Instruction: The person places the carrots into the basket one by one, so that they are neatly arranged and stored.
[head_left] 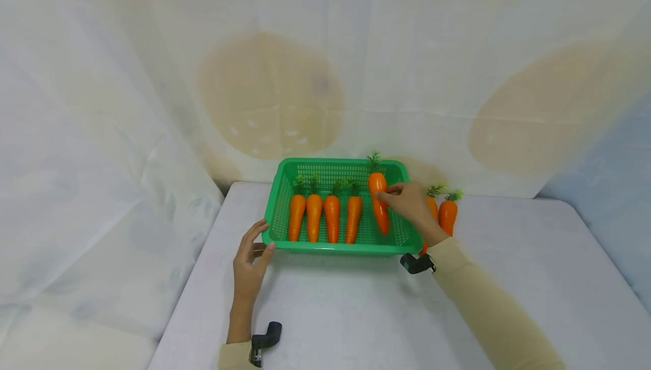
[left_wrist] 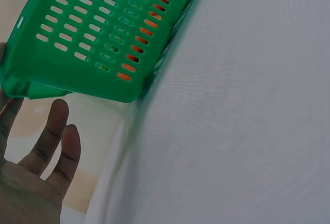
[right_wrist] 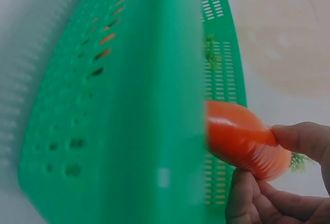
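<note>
A green slotted basket [head_left: 285, 177] stands on the white table and holds several orange toy carrots [head_left: 331, 217] side by side. My right hand [head_left: 407, 200] pinches another carrot [head_left: 378, 203] by its thick end, over the basket's right side. In the right wrist view the carrot [right_wrist: 242, 139] shows past the basket's rim [right_wrist: 154, 105], between my thumb and fingers. My left hand [head_left: 251, 257] rests against the basket's near-left corner, fingers straight. The left wrist view shows those fingers [left_wrist: 51, 131] under the basket's corner [left_wrist: 31, 84].
Two more carrots [head_left: 447, 214] lie on the table just right of the basket, behind my right hand. A draped pale cloth with beige patches [head_left: 269, 93] hangs behind and to the left. The table edge [head_left: 193, 268] runs close by my left hand.
</note>
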Action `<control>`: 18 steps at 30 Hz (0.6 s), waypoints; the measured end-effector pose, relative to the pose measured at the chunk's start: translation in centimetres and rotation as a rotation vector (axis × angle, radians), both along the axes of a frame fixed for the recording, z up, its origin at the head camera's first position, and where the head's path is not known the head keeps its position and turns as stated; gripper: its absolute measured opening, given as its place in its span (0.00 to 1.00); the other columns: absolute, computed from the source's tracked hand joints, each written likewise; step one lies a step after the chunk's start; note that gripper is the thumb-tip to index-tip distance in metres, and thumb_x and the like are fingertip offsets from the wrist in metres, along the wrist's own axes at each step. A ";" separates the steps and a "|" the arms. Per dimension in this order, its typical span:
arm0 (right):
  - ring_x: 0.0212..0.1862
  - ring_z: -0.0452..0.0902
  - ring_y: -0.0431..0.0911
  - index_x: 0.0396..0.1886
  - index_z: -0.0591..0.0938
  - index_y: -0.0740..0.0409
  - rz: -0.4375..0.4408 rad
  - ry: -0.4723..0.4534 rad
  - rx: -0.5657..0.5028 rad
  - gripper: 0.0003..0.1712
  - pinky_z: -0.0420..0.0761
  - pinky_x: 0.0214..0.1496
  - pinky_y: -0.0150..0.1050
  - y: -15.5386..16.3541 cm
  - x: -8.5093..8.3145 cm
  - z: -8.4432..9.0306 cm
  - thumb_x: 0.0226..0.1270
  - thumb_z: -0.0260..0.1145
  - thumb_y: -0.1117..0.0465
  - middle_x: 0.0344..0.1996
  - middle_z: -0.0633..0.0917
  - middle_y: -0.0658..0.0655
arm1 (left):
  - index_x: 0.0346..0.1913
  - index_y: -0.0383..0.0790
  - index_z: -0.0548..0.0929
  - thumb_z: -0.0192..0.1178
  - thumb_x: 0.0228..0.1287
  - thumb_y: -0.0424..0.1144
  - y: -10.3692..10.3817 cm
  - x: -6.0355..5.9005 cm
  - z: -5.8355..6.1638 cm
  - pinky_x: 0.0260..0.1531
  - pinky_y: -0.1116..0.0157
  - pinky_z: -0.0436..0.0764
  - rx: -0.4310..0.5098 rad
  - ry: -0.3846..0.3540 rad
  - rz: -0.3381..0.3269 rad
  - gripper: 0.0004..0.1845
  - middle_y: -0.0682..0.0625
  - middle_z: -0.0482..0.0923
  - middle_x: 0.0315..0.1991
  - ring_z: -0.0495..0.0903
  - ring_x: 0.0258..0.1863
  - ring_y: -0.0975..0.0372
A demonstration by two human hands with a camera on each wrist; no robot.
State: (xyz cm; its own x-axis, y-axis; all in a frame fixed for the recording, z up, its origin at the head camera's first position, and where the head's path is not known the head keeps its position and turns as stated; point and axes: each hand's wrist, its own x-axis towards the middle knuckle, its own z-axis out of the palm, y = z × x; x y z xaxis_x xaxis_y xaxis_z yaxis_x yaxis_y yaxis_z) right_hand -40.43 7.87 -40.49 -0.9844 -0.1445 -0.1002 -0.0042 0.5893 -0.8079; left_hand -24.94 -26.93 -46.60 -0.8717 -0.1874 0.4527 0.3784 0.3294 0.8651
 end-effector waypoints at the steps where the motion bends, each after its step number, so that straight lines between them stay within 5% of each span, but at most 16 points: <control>1: 0.48 0.81 0.56 0.55 0.83 0.65 0.001 0.000 0.011 0.29 0.82 0.48 0.49 -0.2 0.0 -0.1 0.67 0.68 0.45 0.49 0.85 0.64 | 0.68 0.34 0.74 0.62 0.70 0.31 0.0 0.0 0.0 0.44 0.61 0.78 0.003 -0.001 0.001 0.25 0.44 0.67 0.71 0.77 0.42 0.45; 12: 0.36 0.80 0.49 0.50 0.85 0.66 -0.004 -0.024 0.084 0.26 0.80 0.36 0.40 -1.9 -0.6 -1.9 0.67 0.69 0.46 0.39 0.87 0.59 | 0.67 0.34 0.74 0.62 0.69 0.30 0.0 0.0 -0.1 0.44 0.63 0.78 -0.011 0.002 0.009 0.25 0.43 0.68 0.71 0.78 0.42 0.47; 18: 0.19 0.59 0.44 0.18 0.75 0.58 -0.003 -0.060 0.095 0.24 0.61 0.22 0.36 -2.6 -0.8 -2.9 0.67 0.69 0.49 0.14 0.66 0.49 | 0.67 0.34 0.74 0.62 0.69 0.30 0.0 -0.1 -0.2 0.44 0.62 0.79 -0.016 0.010 0.012 0.24 0.43 0.68 0.71 0.78 0.42 0.47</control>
State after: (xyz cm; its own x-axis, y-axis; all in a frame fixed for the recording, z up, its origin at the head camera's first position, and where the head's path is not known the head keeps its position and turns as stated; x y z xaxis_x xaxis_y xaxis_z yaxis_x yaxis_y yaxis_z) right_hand -41.22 5.31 -43.35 -0.9767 -0.1283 -0.1717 0.0442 0.6632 -0.7471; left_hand -25.01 -26.96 -46.79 -0.8650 -0.1906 0.4642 0.3826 0.3480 0.8558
